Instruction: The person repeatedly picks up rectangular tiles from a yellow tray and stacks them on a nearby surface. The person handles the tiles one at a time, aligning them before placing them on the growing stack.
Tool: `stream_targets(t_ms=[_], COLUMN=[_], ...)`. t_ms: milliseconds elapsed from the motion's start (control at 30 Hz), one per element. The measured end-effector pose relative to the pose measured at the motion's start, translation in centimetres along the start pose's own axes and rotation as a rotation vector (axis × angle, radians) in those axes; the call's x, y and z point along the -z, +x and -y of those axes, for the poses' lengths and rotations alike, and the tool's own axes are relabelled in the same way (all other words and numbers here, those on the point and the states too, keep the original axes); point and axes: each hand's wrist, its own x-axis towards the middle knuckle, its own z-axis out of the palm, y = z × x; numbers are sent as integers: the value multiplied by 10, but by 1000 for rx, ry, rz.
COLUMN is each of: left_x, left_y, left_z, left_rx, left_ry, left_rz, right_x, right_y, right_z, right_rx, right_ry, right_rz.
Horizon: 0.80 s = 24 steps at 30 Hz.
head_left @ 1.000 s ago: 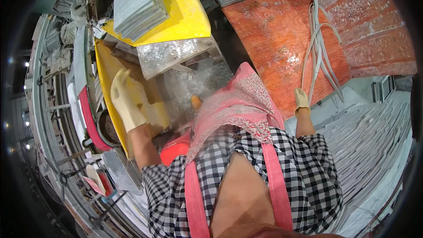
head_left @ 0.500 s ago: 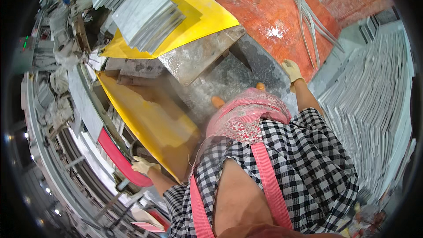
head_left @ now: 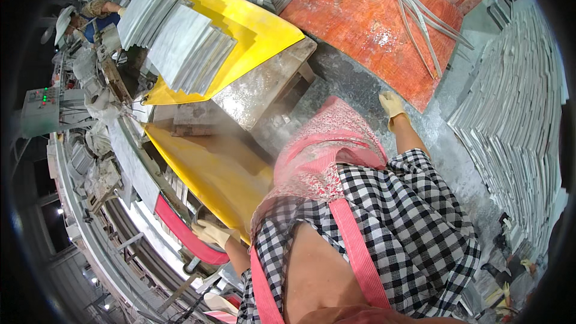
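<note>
My left hand (head_left: 215, 233), in a cream glove, reaches toward the side of the machine with fingers extended. It is next to the red strip (head_left: 187, 234) and the upright yellow sheet (head_left: 207, 177); whether it touches either I cannot tell. My right hand (head_left: 392, 108), also gloved, hangs with nothing visible in it, its fingers loosely stretched near the edge of the wet orange board (head_left: 354, 30). Ahead on the left, grey-white stone slabs (head_left: 186, 48) lean in stacks on a yellow-covered stand (head_left: 252, 36).
Many thin slabs (head_left: 510, 120) stand packed along the right. Pale straps (head_left: 414, 12) lie across the orange board. At far left are a control box (head_left: 43, 108) with green lights and a person in a light cap (head_left: 63, 23). The floor (head_left: 336, 75) is wet.
The view has shifted, and more of the control box and the person at far left now shows. My orange shoe tips are no longer visible. Both hands still hold nothing visible.
</note>
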Motion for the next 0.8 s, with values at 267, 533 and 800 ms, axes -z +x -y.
stream_targets(t_ms=[267,533,800], left_x=[21,54,80], left_y=[-9,7,5], left_z=[-124,-143,-171], left_rx=[22,-62,164], left_ry=[-228,-220,-461], left_rz=[101,175,295], right_x=[9,10,-1], right_y=[4,-23,-20], right_z=[-46,-64,-72], right_rx=[-110,-105,-169], right_ry=[42,113,42], right_rz=[-46,2,39])
